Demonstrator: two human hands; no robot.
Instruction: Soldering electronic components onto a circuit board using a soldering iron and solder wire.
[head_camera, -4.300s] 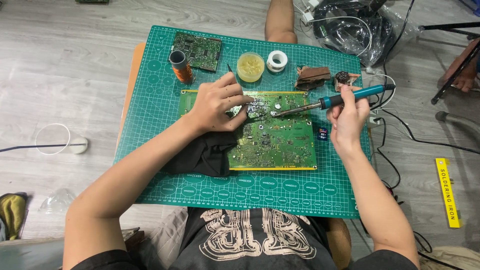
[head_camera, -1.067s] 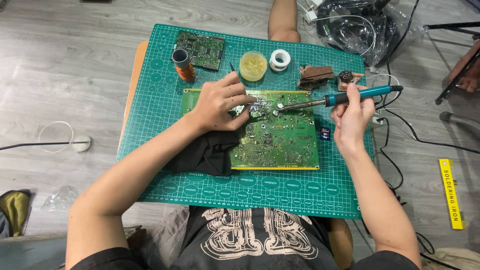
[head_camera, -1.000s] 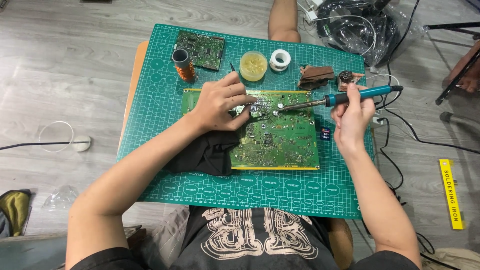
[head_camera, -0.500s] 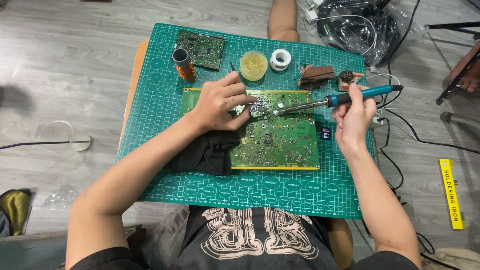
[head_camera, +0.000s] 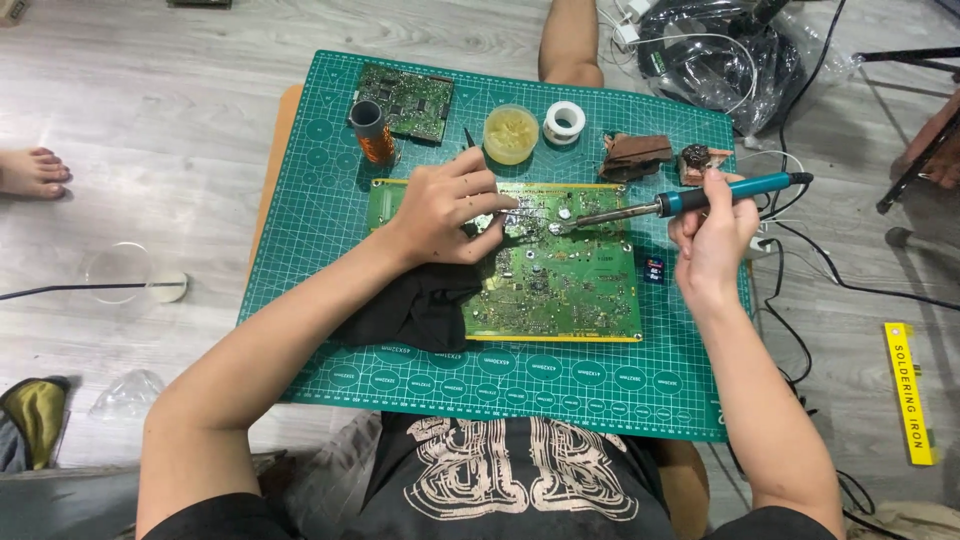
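A large green circuit board (head_camera: 560, 285) lies in the middle of a green cutting mat (head_camera: 400, 365). My left hand (head_camera: 445, 205) rests on the board's upper left part, fingers bent and pinched near its top edge; I cannot tell what they pinch. My right hand (head_camera: 712, 240) grips a blue-handled soldering iron (head_camera: 690, 200), whose metal tip touches the board near its upper middle. A black cloth (head_camera: 410, 310) lies under my left wrist at the board's left edge.
At the mat's far edge sit a smaller circuit board (head_camera: 405, 100), a copper wire coil (head_camera: 370, 132), a round tub of yellow paste (head_camera: 511, 133), a solder spool (head_camera: 564, 122) and a brown sponge (head_camera: 635, 152). Cables and a black bag lie at the right. Another person's foot (head_camera: 35, 172) shows at left.
The iron's tip has shifted slightly along the board's upper part. A person's foot has appeared at the left edge. My left hand keeps its place.
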